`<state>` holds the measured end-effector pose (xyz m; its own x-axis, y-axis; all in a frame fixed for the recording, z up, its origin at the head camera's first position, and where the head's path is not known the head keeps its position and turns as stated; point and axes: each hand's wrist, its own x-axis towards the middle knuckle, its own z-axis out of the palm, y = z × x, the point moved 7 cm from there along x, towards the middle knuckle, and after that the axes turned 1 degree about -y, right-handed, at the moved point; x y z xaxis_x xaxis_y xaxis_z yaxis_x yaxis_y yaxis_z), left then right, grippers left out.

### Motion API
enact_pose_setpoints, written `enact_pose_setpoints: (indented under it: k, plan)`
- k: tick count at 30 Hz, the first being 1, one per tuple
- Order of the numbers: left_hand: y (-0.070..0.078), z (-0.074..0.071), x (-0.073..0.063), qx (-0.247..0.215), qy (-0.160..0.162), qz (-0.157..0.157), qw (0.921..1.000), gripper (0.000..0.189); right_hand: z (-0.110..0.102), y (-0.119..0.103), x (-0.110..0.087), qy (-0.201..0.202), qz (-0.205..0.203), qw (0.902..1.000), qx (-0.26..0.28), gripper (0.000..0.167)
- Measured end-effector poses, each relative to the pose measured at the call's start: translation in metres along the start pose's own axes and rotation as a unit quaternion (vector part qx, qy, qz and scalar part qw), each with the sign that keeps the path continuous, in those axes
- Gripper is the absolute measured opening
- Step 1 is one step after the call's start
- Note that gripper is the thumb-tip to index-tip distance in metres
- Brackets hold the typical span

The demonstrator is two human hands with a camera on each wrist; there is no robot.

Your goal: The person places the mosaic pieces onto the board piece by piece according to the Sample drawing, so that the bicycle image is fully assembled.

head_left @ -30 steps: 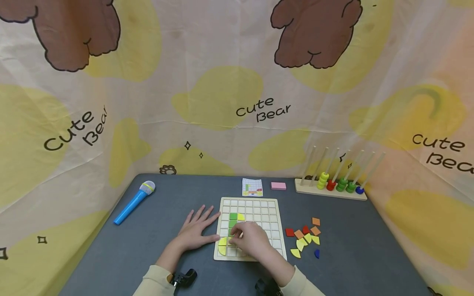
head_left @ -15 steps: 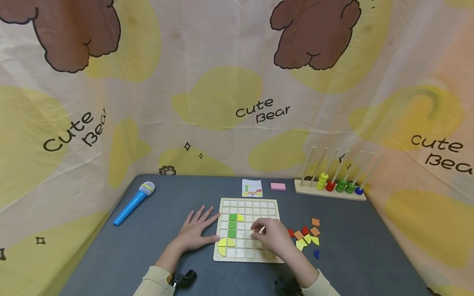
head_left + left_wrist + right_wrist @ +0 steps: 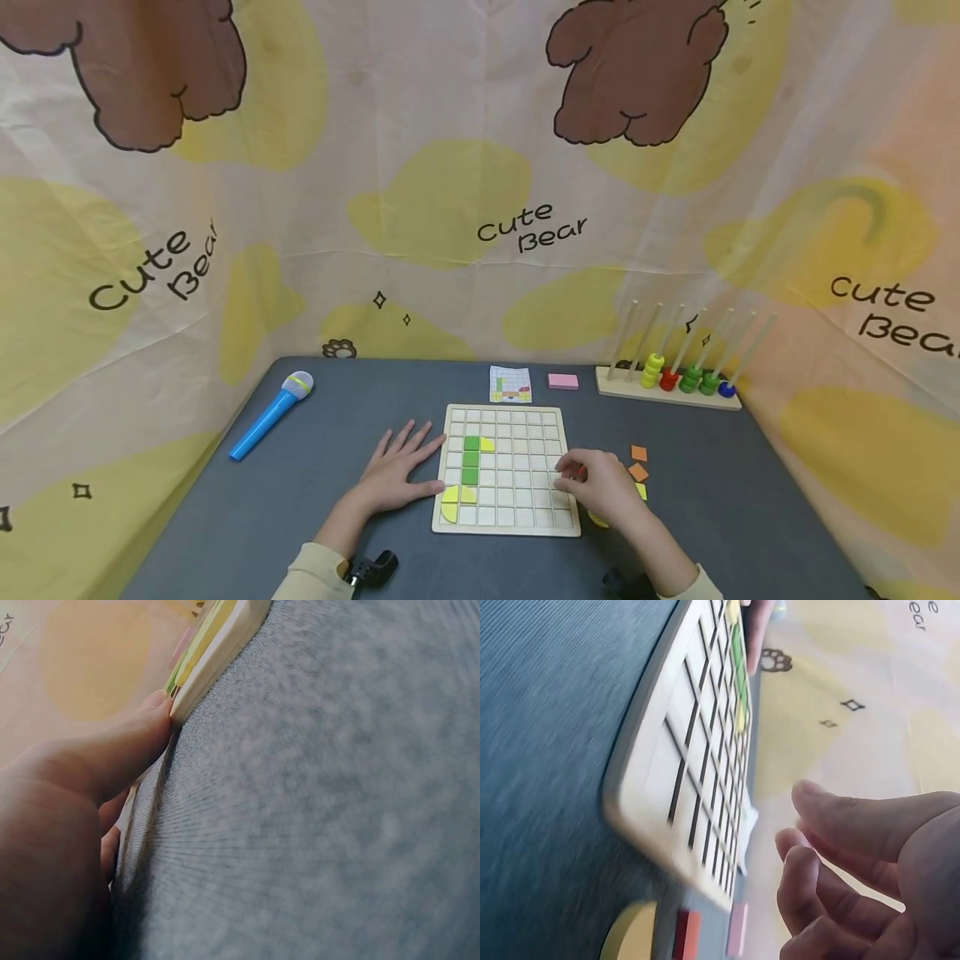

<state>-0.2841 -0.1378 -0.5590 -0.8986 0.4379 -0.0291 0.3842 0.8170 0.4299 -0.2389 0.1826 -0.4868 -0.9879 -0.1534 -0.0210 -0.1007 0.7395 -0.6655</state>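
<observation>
A pale grid board point(image 3: 521, 508) lies on the dark table, with green squares point(image 3: 470, 459) stacked in one column and several yellow pieces point(image 3: 449, 510) at its left. My left hand point(image 3: 396, 475) lies spread beside the board, its thumb and fingertips at the left edge; the left wrist view shows the thumb against that rim. Over the board's right edge hovers my right hand point(image 3: 603, 483), fingers loosely bent. Nothing shows between its thumb and fingers in the right wrist view. Beneath it are loose pieces, partly hidden: orange squares point(image 3: 638, 452), a yellow piece point(image 3: 628, 934) and a red piece point(image 3: 686, 935).
Behind the board lie a printed pattern card point(image 3: 510, 385) and a pink block point(image 3: 562, 382). A peg rack point(image 3: 667, 392) with coloured rings stands at the back right. A blue toy microphone point(image 3: 272, 415) rests at the left. Printed cloth point(image 3: 420, 208) hangs around the table.
My right hand has moved right, from the board's lower-left cells to its right edge, uncovering a yellow piece beneath the green column. The left hand has stayed in place.
</observation>
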Motion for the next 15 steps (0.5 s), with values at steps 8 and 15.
enact_pose_setpoints:
  k: [8,15]
  plan:
    - [-0.001,0.0,-0.001,0.0,0.003,0.001,1.0,0.084,-0.008,0.022,-0.007,-0.024,0.006,0.9995,-0.021,0.015]
    - [0.001,-0.001,-0.002,0.0,0.007,0.004,1.0,0.084,-0.013,0.045,-0.015,-0.064,-0.008,0.9974,-0.033,0.019]
